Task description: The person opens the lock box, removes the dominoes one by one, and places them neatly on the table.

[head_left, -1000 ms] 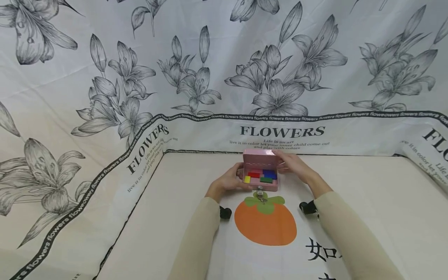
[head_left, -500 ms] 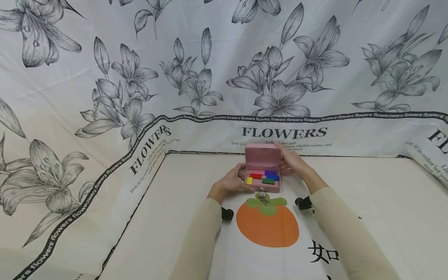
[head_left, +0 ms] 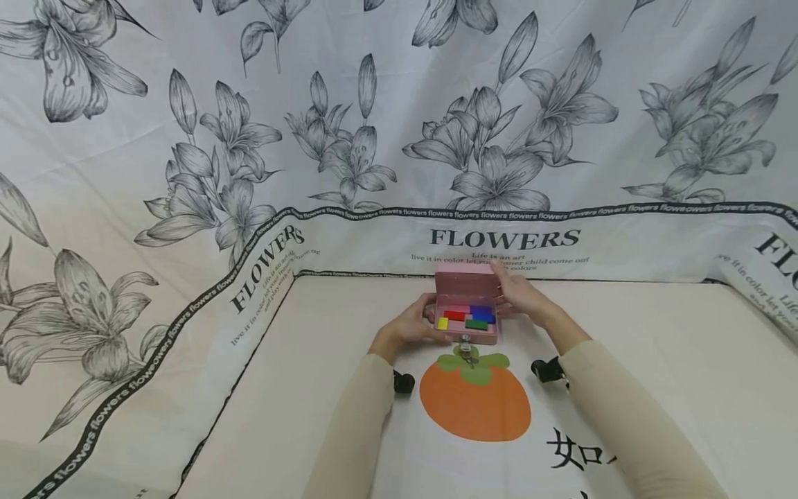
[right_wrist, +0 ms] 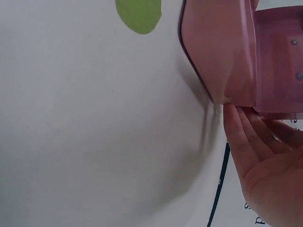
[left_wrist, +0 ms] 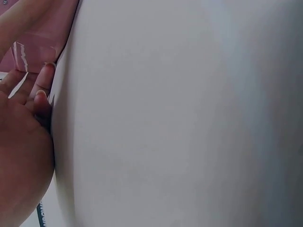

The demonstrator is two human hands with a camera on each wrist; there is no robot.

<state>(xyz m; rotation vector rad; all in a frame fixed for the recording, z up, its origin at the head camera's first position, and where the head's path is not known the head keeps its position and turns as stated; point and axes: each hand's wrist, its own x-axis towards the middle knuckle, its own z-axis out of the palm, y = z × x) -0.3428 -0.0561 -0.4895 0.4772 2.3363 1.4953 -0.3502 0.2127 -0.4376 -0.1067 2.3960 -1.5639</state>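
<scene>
A small pink metal box (head_left: 483, 339) stands on the table with its lid (head_left: 466, 284) raised. Inside lie a yellow block (head_left: 442, 324), a red block (head_left: 457, 315), blue pieces (head_left: 481, 314) and a green block (head_left: 476, 324). At its front hangs a silver padlock or clasp (head_left: 465, 341). My left hand (head_left: 408, 324) grips the box's left side, thumb along the front and fingers toward the back. My right hand (head_left: 526, 298) holds the lid's right edge; in the right wrist view its fingers (right_wrist: 236, 132) touch the back corner near the hinge. The thumb is hidden there.
The box sits at the far part of the white tabletop (head_left: 324, 346), close to the flower-printed curtain (head_left: 374, 242). An orange persimmon print (head_left: 475, 405) and black characters (head_left: 573, 450) lie in front. Black wrist devices (head_left: 547, 370) show beside both sleeves.
The lid tipped further back half a second ago and now stands slightly more forward. My right hand moved with it. My left hand and the blocks stay in place.
</scene>
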